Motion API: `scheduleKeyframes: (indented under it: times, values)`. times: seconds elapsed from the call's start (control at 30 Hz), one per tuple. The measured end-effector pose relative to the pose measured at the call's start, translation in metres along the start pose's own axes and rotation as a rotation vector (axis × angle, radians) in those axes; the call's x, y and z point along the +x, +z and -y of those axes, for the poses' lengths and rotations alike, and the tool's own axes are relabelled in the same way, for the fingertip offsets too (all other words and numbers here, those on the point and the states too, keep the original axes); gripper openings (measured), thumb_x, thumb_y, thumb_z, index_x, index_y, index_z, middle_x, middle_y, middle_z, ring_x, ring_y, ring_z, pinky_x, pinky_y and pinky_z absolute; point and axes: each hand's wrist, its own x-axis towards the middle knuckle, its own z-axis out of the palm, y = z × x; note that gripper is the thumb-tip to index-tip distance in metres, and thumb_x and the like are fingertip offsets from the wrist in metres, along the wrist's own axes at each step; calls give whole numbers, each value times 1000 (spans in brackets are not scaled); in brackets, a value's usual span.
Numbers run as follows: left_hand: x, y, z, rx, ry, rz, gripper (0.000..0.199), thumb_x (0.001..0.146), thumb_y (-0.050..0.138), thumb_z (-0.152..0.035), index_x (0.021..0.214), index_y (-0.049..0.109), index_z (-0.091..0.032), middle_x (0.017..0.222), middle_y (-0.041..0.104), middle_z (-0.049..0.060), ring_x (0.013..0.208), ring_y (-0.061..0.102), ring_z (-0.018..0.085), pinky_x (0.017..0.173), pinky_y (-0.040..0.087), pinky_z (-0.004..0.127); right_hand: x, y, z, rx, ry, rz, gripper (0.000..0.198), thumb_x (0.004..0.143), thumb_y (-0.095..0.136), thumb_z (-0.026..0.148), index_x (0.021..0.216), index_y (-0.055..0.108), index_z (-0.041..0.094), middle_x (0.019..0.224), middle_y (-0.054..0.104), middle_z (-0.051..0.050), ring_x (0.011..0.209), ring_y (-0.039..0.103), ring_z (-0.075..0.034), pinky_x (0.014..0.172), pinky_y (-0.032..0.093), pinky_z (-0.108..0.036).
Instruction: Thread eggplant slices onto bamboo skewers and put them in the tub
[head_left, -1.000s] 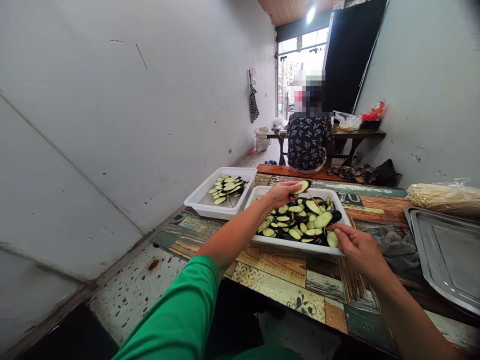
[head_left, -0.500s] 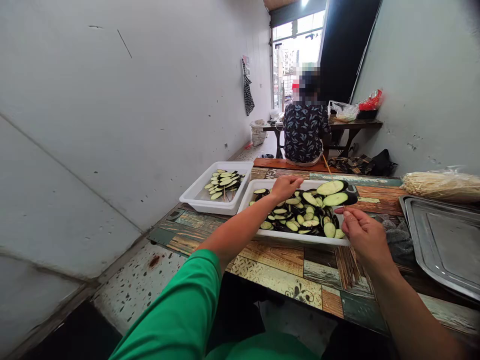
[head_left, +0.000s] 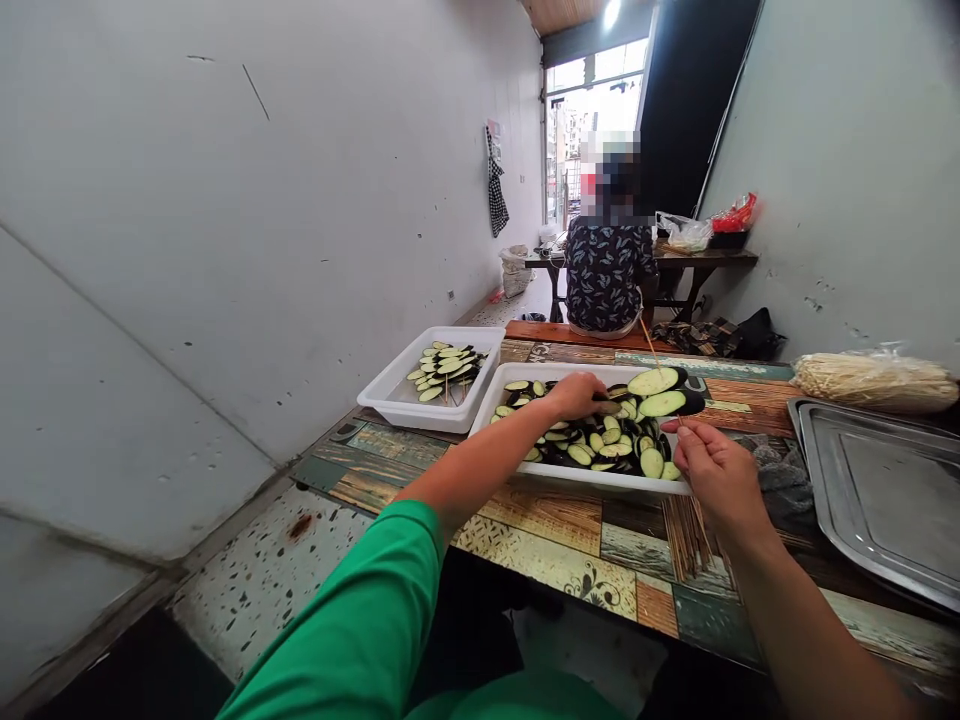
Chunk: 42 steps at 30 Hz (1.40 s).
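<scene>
My right hand [head_left: 716, 465] pinches the lower end of a thin wooden skewer [head_left: 647, 340]. Two long oval eggplant slices [head_left: 663, 403], pale green with dark skin, are threaded on it above my fingers. My left hand [head_left: 579, 396] is over the white tray [head_left: 585, 478] heaped with loose eggplant slices [head_left: 615, 450]. Its fingers are closed on an eggplant slice [head_left: 609, 408], partly hidden and slightly blurred. A bundle of bare skewers [head_left: 686, 540] lies on the table below my right hand.
At left, a second white tray [head_left: 382, 398] holds skewered eggplant slices [head_left: 450, 370]. To the right are metal trays [head_left: 892, 490], a dark grey cloth [head_left: 776, 480] and a bag of pale thin strands [head_left: 874, 378]. Beyond the table, a person [head_left: 611, 270] sits facing away.
My left hand has lowered into the heap of slices and closed on one. My right hand still holds the skewer with two slices. The view has shifted slightly.
</scene>
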Motion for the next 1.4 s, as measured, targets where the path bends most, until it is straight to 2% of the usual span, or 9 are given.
scheduleKeyframes:
  times: [0.13, 0.23, 0.3, 0.4, 0.53, 0.67, 0.77, 1.17, 1.4]
  values:
    - [2, -19, 2, -491, -305, -127, 15, 68, 78, -12, 73, 64, -16, 66, 59, -3, 64, 54, 11, 76, 47, 25, 0, 0, -1, -37, 1, 48, 41, 84, 51, 48, 96, 69, 13, 52, 42, 5, 46, 36, -11, 45, 25, -24]
    - [1, -29, 0, -920, -527, -136, 23, 72, 72, -6, 83, 56, -16, 70, 62, -2, 60, 57, 10, 74, 52, 31, 1, 1, -1, -75, -19, 87, 42, 83, 52, 50, 95, 69, 13, 51, 44, 4, 46, 38, -12, 45, 25, -25]
    - [-1, -33, -2, -1094, -560, -135, 29, 73, 70, 0, 89, 53, -17, 75, 64, -1, 65, 63, 13, 76, 55, 36, 0, 0, -1, -103, -26, 110, 43, 83, 51, 51, 94, 69, 13, 50, 43, 4, 45, 38, -12, 44, 24, -25]
    - [-2, -36, -3, -1235, -511, -170, 32, 73, 70, 4, 93, 55, -15, 79, 66, 2, 77, 68, 15, 84, 56, 40, 0, -1, -2, -152, -43, 152, 44, 83, 49, 51, 94, 70, 13, 48, 42, 4, 44, 37, -12, 44, 23, -25]
    - [2, -37, -1, -1295, -527, -280, 21, 76, 70, 2, 84, 57, -13, 78, 66, 2, 77, 68, 13, 88, 56, 38, 3, -4, -9, -216, -69, 246, 43, 86, 48, 49, 95, 71, 14, 48, 41, 4, 45, 37, -12, 46, 25, -25]
    - [4, -39, -2, -1319, -605, -393, 12, 83, 65, -2, 82, 59, -13, 73, 66, 2, 70, 67, 11, 76, 58, 27, 6, -7, -14, -256, -61, 310, 46, 87, 44, 49, 96, 71, 13, 49, 38, 4, 46, 36, -12, 47, 25, -26]
    - [5, -42, -5, -1362, -584, -416, 10, 85, 62, -2, 81, 62, -11, 73, 67, 3, 68, 66, 10, 72, 58, 23, 7, -7, -12, -282, -55, 316, 49, 86, 43, 50, 96, 72, 12, 49, 37, 4, 47, 35, -13, 48, 24, -27]
    - [9, -39, 4, -1419, -534, -516, 11, 81, 65, 1, 76, 65, -8, 84, 72, 8, 90, 70, 17, 92, 58, 37, 3, -7, 0, -299, -50, 294, 48, 84, 44, 50, 96, 72, 12, 50, 37, 4, 47, 35, -14, 48, 24, -27]
    - [5, -39, -2, -1389, -517, -482, 14, 82, 64, 1, 72, 64, -9, 79, 71, 7, 90, 71, 17, 95, 57, 39, 2, -7, 3, -301, -46, 299, 45, 83, 44, 48, 93, 72, 14, 49, 34, 4, 46, 32, -13, 47, 23, -27]
